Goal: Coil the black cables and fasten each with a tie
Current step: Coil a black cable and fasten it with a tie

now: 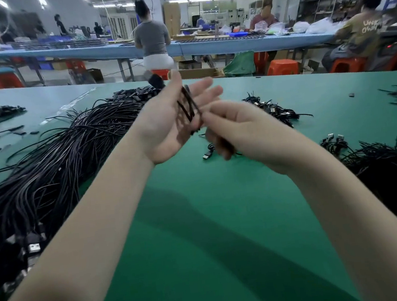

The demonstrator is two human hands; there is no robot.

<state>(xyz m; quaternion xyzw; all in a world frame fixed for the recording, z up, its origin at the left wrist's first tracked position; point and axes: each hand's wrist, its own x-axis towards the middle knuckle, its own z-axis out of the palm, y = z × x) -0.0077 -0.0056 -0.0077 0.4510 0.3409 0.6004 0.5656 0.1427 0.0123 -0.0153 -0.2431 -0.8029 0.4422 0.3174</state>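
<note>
The right hand's fingers [215, 114] are curled and pinch the black cable [189, 107] where its loops cross the left palm; motion blur hides exactly how tight that pinch is. The left hand [172, 121] is held palm up above the bench [199, 211], fingers nearly straight and spread, the cable's few turns lying over the palm between thumb and forefinger, so this hand serves as a former and does not clench. The right hand [234, 131] sits just beside it, touching the loops. One plug end [207, 154] dangles below, near the bench top.

This looks like mid-coil, with winding not yet finished and no tie on. To do it well, keep the left fingers steady and evenly spread so each turn matches the last, feed the cable with light tension, and leave the tail short before reaching for a tie.

To the left lies a large heap of loose cables [47, 166]; beyond the hands a small pile of tied coils [274, 110]; at the right edge a dark mass of thin strips [391, 174], likely ties.
</note>
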